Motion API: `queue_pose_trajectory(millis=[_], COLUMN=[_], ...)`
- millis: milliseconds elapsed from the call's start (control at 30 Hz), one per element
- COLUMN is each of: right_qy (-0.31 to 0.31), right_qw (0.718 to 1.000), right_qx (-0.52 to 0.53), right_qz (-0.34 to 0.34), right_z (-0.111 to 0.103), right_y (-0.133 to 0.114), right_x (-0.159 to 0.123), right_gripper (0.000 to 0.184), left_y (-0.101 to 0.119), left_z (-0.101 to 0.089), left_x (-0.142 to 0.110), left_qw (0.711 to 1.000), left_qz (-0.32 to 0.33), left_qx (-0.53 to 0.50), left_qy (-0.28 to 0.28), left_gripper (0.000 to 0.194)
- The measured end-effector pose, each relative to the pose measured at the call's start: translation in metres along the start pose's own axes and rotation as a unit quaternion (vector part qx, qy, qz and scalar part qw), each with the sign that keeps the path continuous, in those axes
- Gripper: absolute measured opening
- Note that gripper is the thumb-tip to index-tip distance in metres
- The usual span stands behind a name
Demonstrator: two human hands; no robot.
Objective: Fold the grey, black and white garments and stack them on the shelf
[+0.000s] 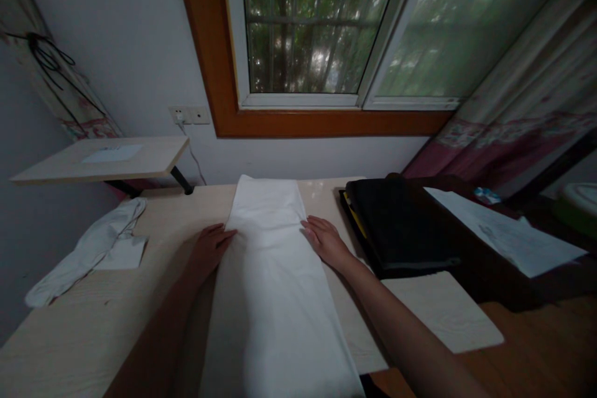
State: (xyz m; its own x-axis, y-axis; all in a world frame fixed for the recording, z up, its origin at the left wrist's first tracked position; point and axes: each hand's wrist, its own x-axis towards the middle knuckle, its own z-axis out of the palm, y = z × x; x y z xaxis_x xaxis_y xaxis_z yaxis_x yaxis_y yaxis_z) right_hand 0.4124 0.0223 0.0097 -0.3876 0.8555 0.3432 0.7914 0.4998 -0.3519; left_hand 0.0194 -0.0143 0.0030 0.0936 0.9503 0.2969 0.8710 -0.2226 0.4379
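Note:
A long white cloth (275, 286), folded into a strip, lies lengthwise on the pale wooden desk (163, 298) and runs from its far side toward me. My left hand (212, 247) is at the strip's left edge, fingertips closed on the fabric. Across from it, my right hand (326, 241) holds the right edge, its fingers bent together over the border and the thumb below them. Small creases cross the cloth between both hands. The cloth's near end runs out of the bottom of the view.
At the left lies a crumpled white cloth (93, 249), beneath a small raised shelf (107, 158) bearing a paper sheet (112, 153). A black folder or case (401, 224) sits right of my right hand. Farther right is a large printed sheet (499, 230). A window (321, 31) stands behind.

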Motion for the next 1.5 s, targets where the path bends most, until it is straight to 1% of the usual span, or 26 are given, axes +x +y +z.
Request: queue_pose_trajectory(millis=[133,233,300,367,467,533,600,633,733,800,833,867,933,1033,1267,1367,1500], right_qy=[-0.016,-0.034,-0.034,-0.014,0.033,0.053,0.059,0.055,0.022,-0.012,-0.029,-0.042,-0.057,-0.060,-0.062,-0.054,-0.046], right_qw=[0.999,0.997,0.996,0.994,0.984,0.980,0.982,0.984,0.995,0.997,0.997,0.996,0.995,0.996,0.994,0.994,0.997], right_qx=[-0.044,-0.061,-0.073,-0.087,-0.106,-0.113,-0.113,-0.109,-0.086,-0.068,-0.061,-0.056,-0.053,-0.060,-0.089,-0.089,-0.067], right_qz=[0.004,0.013,0.030,0.066,0.136,0.154,0.143,0.127,0.040,-0.025,-0.045,-0.058,-0.063,-0.040,0.026,0.035,0.014], right_z=[0.003,0.003,0.004,0.004,0.004,0.003,0.003,0.005,0.015,0.025,0.029,0.034,0.039,0.037,0.008,-0.001,-0.010], right_y=[-0.001,-0.004,-0.006,-0.008,-0.012,-0.018,-0.028,-0.035,-0.060,-0.074,-0.080,-0.083,-0.084,-0.072,-0.035,-0.024,-0.007], right_x=[0.005,0.012,0.018,0.025,0.033,0.038,0.042,0.043,0.047,0.047,0.047,0.046,0.044,0.040,0.021,0.008,-0.010], right_gripper=[0.044,0.045,0.045,0.046,0.048,0.050,0.052,0.053,0.053,0.053,0.053,0.054,0.056,0.057,0.056,0.051,0.048], left_y=[-0.003,0.001,0.004,0.006,0.008,0.012,0.019,0.025,0.049,0.065,0.071,0.076,0.080,0.072,0.028,0.012,-0.007], left_z=[0.006,0.007,0.008,0.010,0.012,0.012,0.009,0.008,0.008,0.012,0.015,0.018,0.023,0.025,0.013,0.006,-0.001], left_x=[0.005,0.010,0.013,0.012,0.010,0.009,0.011,0.013,0.022,0.028,0.030,0.031,0.032,0.031,0.015,0.003,-0.017], left_qw=[0.999,0.997,0.995,0.993,0.991,0.989,0.988,0.987,0.984,0.980,0.979,0.977,0.976,0.976,0.980,0.982,0.983], left_qz=[0.023,0.037,0.036,0.032,0.025,0.025,0.030,0.038,0.082,0.108,0.112,0.112,0.104,0.081,0.054,0.078,0.131], left_qx=[0.042,0.068,0.088,0.106,0.120,0.126,0.137,0.142,0.154,0.165,0.173,0.180,0.191,0.196,0.185,0.163,0.122], left_qy=[0.007,0.016,0.024,0.038,0.060,0.067,0.070,0.068,0.038,0.009,-0.002,-0.012,-0.029,-0.044,-0.054,-0.052,-0.050], left_gripper=[0.039,0.041,0.042,0.043,0.045,0.046,0.047,0.047,0.046,0.046,0.047,0.048,0.050,0.053,0.056,0.051,0.046])
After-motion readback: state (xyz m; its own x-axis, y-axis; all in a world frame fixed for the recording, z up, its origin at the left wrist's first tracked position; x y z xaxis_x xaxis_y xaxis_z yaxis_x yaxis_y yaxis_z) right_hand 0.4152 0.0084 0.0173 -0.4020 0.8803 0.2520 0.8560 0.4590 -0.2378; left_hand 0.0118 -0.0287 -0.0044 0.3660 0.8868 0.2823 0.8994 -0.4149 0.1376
